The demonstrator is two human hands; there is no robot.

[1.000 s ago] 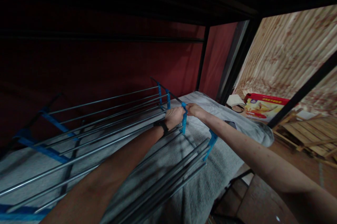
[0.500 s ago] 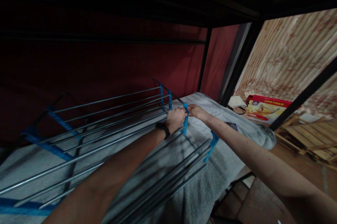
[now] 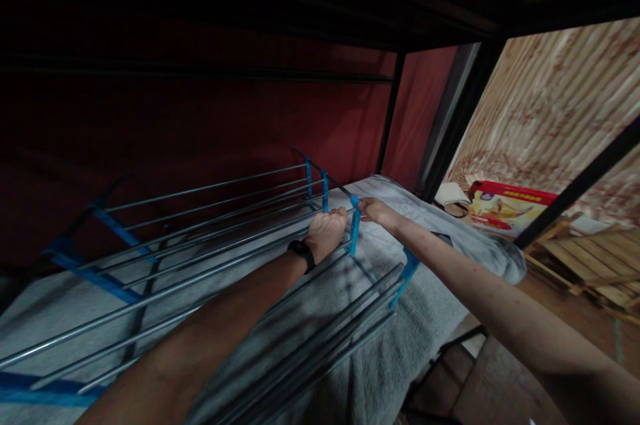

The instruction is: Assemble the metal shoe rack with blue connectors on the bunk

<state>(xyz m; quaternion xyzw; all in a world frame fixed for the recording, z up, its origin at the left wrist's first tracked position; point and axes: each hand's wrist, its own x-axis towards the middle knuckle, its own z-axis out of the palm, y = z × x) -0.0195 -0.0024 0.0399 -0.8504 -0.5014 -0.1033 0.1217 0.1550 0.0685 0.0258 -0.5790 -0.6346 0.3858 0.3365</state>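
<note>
Two sets of fingers [image 3: 367, 206], blue bracket [image 3: 355, 233] between, right set apparently touching

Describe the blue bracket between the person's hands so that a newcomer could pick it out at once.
On the grey cloth rests a metal-rod rack. Follow it rightward in the picture to its row of blue brackets. The target bracket stands upright with the right hand at its top; unlike its neighbours, it shows between the right hand and the left hand.
</note>
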